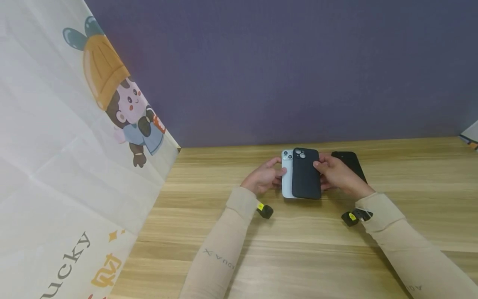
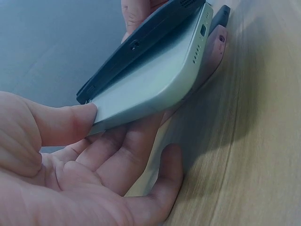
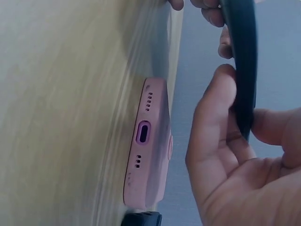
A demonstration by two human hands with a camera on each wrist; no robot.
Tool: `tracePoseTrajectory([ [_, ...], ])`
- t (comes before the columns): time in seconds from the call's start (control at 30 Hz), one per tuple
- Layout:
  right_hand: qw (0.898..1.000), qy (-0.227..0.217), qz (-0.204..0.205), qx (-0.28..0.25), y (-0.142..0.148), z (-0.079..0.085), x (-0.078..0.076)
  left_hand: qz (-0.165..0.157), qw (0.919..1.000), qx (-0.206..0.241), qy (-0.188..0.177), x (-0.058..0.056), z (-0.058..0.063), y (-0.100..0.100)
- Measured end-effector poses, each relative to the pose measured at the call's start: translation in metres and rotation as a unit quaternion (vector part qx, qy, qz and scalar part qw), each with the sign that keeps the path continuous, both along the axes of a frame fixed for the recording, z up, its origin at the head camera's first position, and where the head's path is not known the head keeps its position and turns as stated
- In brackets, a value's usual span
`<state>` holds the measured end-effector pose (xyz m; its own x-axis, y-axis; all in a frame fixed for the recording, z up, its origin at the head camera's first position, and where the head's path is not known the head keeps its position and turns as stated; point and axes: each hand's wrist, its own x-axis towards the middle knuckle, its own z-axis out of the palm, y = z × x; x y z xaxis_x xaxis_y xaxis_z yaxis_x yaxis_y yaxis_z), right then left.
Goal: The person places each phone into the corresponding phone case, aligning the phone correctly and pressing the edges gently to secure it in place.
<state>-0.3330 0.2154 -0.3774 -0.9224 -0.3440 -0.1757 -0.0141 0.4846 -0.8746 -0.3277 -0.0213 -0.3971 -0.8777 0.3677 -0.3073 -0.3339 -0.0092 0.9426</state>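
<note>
My left hand pinches a pale phone by its left edge, thumb on the back and fingers beneath. Its two camera lenses face up at the top corner. My right hand grips a black phone case by the right edge. The case overlaps much of the phone's back. In the left wrist view the case slants over the phone, its edge near my left thumb, with a wedge of space between them. Both are held above the table.
A pink phone case lies on the wooden table, hidden in the head view. Beside it on the right lies a dark phone-shaped item. A dark blue partition stands behind, and a white printed cloth hangs on the left.
</note>
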Motion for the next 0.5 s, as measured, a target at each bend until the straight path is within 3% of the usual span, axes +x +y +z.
tracePoseTrajectory([
  [0.5,1.000,0.012,0.009,-0.006,0.0009,-0.0041,-0.0020,0.000,1.0000,0.007,-0.005,-0.0008,-0.0003,-0.0004],
])
